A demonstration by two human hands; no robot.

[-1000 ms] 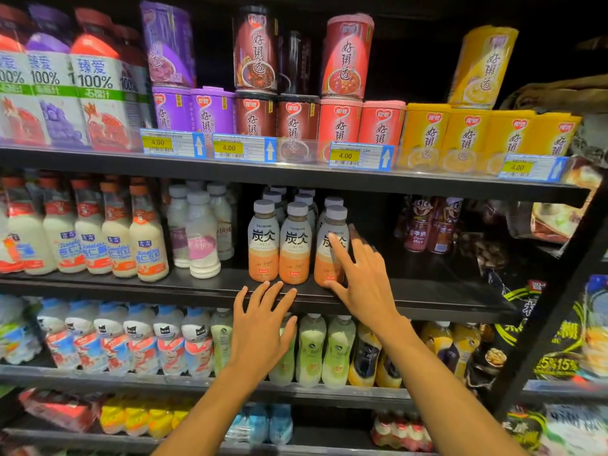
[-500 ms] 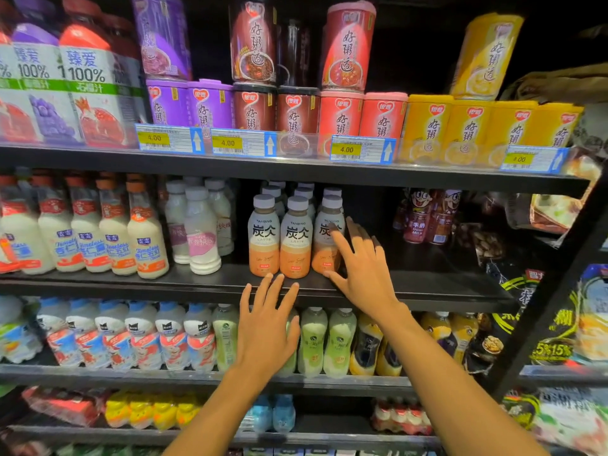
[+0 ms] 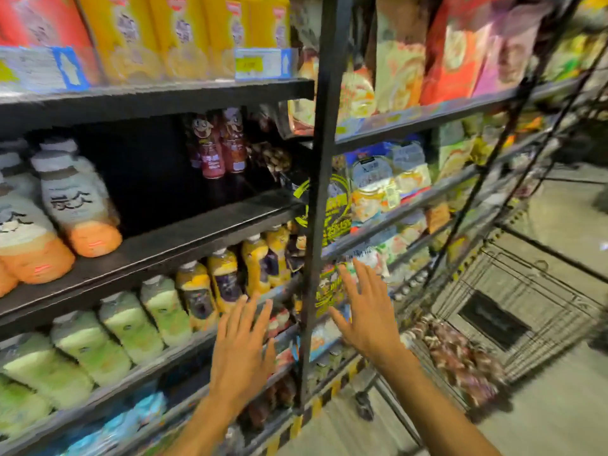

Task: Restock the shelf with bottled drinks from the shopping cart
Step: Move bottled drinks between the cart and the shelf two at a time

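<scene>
Left hand (image 3: 243, 350) raised in front of the lower rows, grip wide, fingers straight and splayed, nothing in it. Right hand (image 3: 368, 320) just beyond the black upright post (image 3: 317, 199), grip likewise wide and empty, palm turned away. Touching nothing, judging through the heavy blur. To the far left, white-and-orange plastic latte bottles (image 3: 82, 205) standing on the black metal shelf board (image 3: 197, 230), with a bare dark stretch between them and the small red character bottles (image 3: 214, 153) at the back. Down to the right, on the floor, the silver wire shopping cart (image 3: 552, 291), well apart from the latte row; a heap of dark reddish-brown items (image 3: 460, 360) seemingly inside its near end, too smeared to tell whether bottles. Judged as the reach toward the cart for the next bottle, none in hand yet. Risks from here: swinging the right arm close to the post and clipping it; grabbing from the smeared heap without looking and taking the wrong product; pinching a smooth bottle near its cap and letting it slip on the way up. On the return, knocking the front latte bottles with a knuckle and toppling them into the gap or off the edge, given their place close to the lip.
</scene>
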